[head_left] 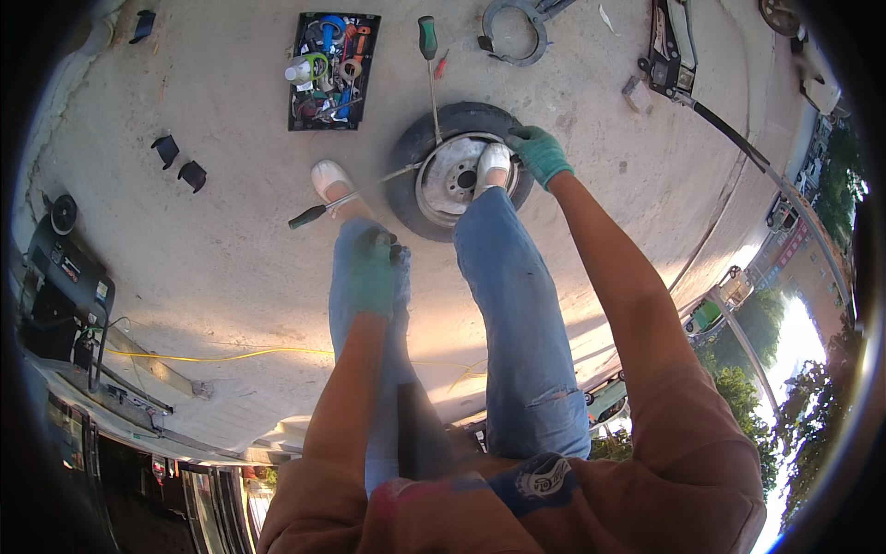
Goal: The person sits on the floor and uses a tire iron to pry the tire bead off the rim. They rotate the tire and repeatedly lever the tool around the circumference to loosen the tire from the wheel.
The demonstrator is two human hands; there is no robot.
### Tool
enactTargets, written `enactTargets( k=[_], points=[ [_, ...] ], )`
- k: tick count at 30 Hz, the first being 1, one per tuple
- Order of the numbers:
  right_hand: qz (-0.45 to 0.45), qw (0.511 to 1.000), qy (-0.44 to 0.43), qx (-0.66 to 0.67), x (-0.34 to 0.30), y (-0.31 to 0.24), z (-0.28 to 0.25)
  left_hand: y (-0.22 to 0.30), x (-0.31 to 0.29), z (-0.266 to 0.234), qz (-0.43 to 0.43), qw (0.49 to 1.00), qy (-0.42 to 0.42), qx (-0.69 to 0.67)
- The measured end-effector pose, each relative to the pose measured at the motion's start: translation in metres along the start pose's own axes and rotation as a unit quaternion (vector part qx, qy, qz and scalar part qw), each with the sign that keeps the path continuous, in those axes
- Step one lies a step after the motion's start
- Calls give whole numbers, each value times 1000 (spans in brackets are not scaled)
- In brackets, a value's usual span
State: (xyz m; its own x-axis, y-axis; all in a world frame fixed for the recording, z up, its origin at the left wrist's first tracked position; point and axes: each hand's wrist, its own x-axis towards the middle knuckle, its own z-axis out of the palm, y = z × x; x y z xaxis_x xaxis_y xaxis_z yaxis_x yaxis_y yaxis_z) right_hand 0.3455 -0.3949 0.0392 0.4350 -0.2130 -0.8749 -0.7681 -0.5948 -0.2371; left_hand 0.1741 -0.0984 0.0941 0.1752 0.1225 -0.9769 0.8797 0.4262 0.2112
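A black tyre (406, 189) on a silver steel wheel rim (441, 185) lies flat on the ground, with my right foot on the rim. My right hand (542, 155), in a green glove, is at the tyre's far right edge, fingers bent together; what they grip is hidden. Two long pry bars with green-and-black handles have their tips at the rim's edge: one pry bar (431, 65) points away, the other pry bar (318, 211) points left across my left foot. My left hand (372, 275), also green-gloved, is over my left knee, its fingers blurred and dark.
A black tray (297, 109) of mixed tools stands at the far left of the wheel. Beyond lie a small red tool (442, 65) and a grey ring-shaped clamp (543, 51). A floor jack (672, 55) is far right, a black machine (69, 268) left. A yellow cord (231, 355) crosses the floor.
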Motion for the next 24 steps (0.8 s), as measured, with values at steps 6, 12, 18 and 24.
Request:
enactTargets(
  k=[6, 12, 18, 24],
  points=[
    [212, 936, 94, 264, -169, 175, -1, 3, -61, -12, 24, 992, -57, 107],
    [282, 943, 16, 177, -353, 358, 84, 20, -60, -58, 84, 957, -77, 267],
    [170, 985, 23, 7, -361, 343, 119, 39, -99, -131, 141, 966, 3, 217],
    [75, 953, 72, 283, -315, 212, 71, 8, -155, -130, 187, 961, 33, 200]
  ],
)
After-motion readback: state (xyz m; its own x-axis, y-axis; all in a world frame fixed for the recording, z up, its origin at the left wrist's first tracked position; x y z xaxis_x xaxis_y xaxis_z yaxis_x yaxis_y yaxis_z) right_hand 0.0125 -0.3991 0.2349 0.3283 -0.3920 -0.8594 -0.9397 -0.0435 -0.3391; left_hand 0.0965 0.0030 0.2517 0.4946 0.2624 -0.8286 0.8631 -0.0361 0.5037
